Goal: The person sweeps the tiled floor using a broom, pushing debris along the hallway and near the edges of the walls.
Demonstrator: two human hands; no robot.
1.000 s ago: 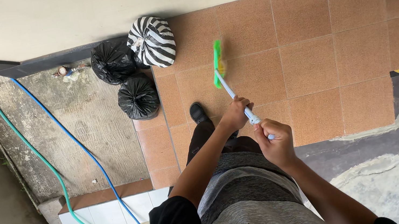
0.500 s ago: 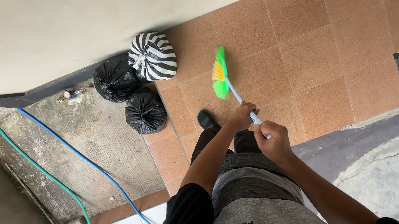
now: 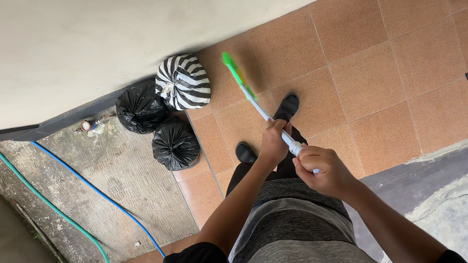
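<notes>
Both hands grip the broom's pale handle [image 3: 262,110]: the left hand [image 3: 274,142] closed around it farther down, the right hand [image 3: 317,169] wrapped near its top end. The green broom head [image 3: 230,64] sits far out on the orange tiles [image 3: 365,76], right of 3 tied bags [image 3: 169,107]. Short, low strokes work best, with the bristles kept flat and clear of the 2 shoes [image 3: 286,107].

3 bin bags: 2 black [image 3: 141,108], 1 striped [image 3: 182,83]; blue [image 3: 97,193] & green hoses [image 3: 63,216].
</notes>
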